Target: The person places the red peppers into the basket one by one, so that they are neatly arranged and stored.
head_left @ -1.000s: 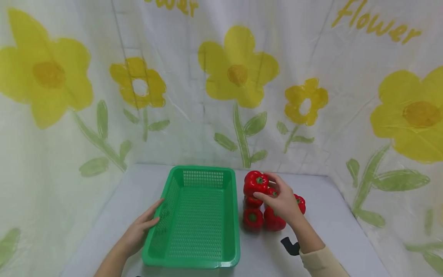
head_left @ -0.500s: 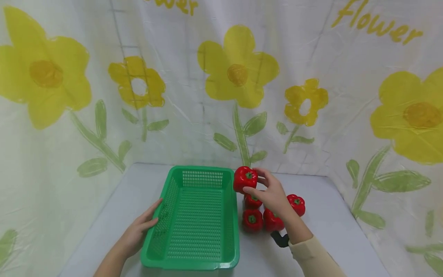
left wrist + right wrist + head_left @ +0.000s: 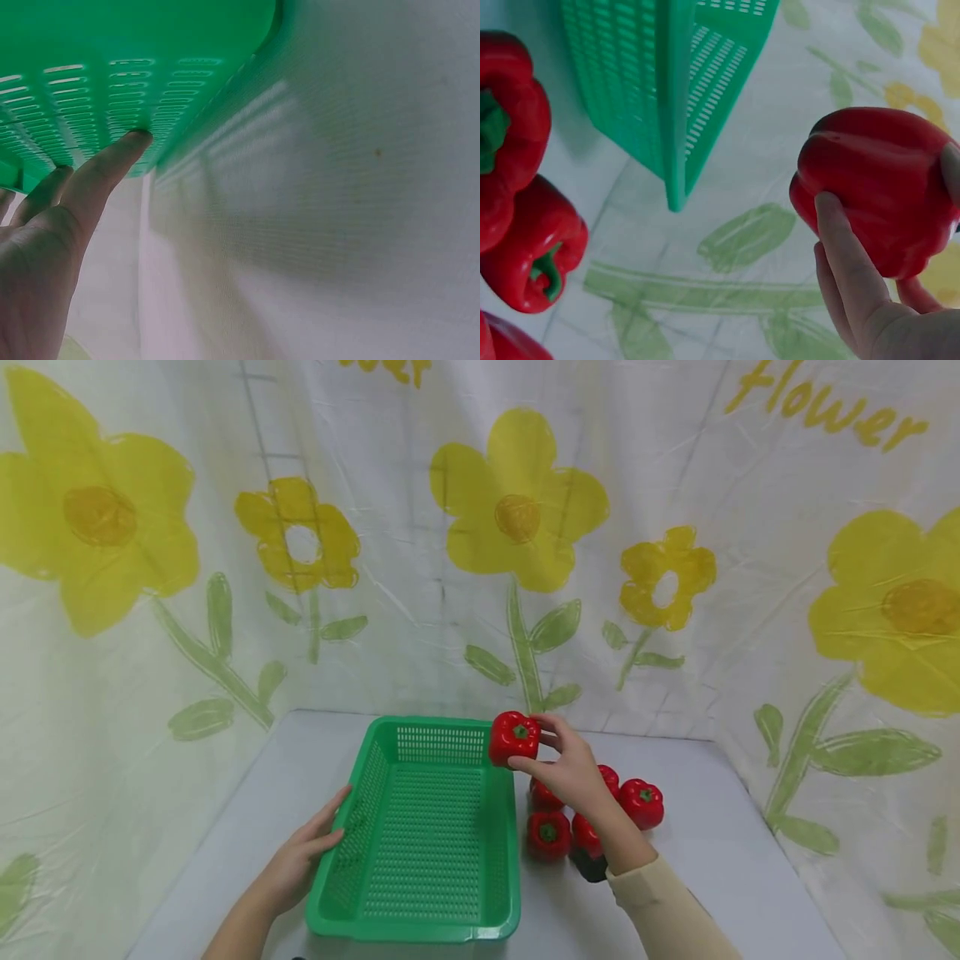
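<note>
My right hand (image 3: 576, 777) grips a glossy red bell pepper (image 3: 513, 742) with a green stem, holding it up over the far right corner of the basket. In the right wrist view the fingers and thumb lie around the pepper (image 3: 877, 187), level with the basket's upper part. The green plastic basket (image 3: 423, 843), rectangular with slotted walls, has a bare floor. My left hand (image 3: 296, 864) is at its left side, and in the left wrist view the extended fingers (image 3: 112, 169) touch the slotted outer wall (image 3: 127, 97).
Several more red bell peppers (image 3: 549, 837) are grouped on the white table (image 3: 720, 860) to the right of the basket, partly behind my right forearm. One pepper (image 3: 641, 803) lies at the group's right edge. A flower-printed curtain (image 3: 420, 635) hangs behind the table.
My right hand has carried the bell pepper up and left, from over the pepper group to over the basket's far right corner. The left hand has stayed at the basket's side.
</note>
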Available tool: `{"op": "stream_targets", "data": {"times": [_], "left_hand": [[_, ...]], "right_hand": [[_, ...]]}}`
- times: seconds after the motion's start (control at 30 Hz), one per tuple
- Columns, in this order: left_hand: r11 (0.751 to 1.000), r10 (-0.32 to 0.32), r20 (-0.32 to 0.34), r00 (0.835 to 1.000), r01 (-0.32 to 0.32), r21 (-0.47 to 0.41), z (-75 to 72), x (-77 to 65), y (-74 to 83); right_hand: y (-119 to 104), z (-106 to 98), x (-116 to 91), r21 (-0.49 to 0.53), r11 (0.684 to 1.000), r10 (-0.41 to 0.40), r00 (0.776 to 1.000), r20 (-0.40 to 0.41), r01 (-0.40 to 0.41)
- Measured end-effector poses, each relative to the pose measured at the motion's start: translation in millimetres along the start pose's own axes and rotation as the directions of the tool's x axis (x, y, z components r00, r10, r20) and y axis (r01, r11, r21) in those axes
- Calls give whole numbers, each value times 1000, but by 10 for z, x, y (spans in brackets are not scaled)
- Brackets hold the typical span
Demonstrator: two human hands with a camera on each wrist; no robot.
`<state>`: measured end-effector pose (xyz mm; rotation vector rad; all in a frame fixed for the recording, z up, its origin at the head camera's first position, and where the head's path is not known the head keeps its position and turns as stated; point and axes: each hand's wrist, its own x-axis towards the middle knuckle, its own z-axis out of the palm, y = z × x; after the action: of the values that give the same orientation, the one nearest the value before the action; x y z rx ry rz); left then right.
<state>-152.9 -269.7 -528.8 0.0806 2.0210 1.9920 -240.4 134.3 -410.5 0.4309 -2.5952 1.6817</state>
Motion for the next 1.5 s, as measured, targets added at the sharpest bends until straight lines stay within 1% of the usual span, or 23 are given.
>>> {"op": "stream_targets", "data": {"times": [0.23, 0.47, 0.57, 0.67, 0.77, 0.83, 0.97, 1.07, 1.23, 1.33, 1.5], "left_hand": [[1000, -8, 6, 1000, 8, -4, -4, -13, 4], [1000, -14, 2, 1000, 14, -12, 4, -29, 13], [1000, -18, 9, 1000, 18, -14, 0, -55, 3], [1000, -19, -2, 1000, 19, 1, -16, -81, -1], [1000, -13, -20, 1000, 13, 18, -33, -75, 16], [1000, -9, -24, 1000, 10, 23, -38, -56, 31], [1000, 6, 1, 1000, -6, 14, -27, -15, 52], [1000, 5, 4, 1000, -5, 10, -11, -1, 49], [1000, -9, -11, 1000, 9, -1, 1, 0, 20], [1000, -4, -4, 1000, 4, -6, 3, 3, 9], [1000, -4, 3, 1000, 4, -6, 2, 0, 8]], "right_hand": [[-24, 77, 70, 39, 998, -40, 999, 23, 39], [-74, 191, 133, 56, 997, -51, 998, 32, 49], [-82, 252, 151, 79, 995, -56, 998, 42, 53], [-98, 310, 180, 97, 994, -51, 997, 55, 46], [-126, 351, 228, 102, 993, -59, 997, 57, 53], [-144, 365, 259, 102, 993, -65, 996, 56, 59], [-157, 388, 319, 97, 994, -57, 998, 39, 53], [-163, 425, 372, 95, 994, -52, 998, 34, 49], [-190, 521, 468, 73, 995, -72, 996, 50, 68], [-196, 585, 514, 53, 996, -78, 996, 52, 75], [-217, 699, 567, 53, 995, -83, 994, 67, 80]]}}
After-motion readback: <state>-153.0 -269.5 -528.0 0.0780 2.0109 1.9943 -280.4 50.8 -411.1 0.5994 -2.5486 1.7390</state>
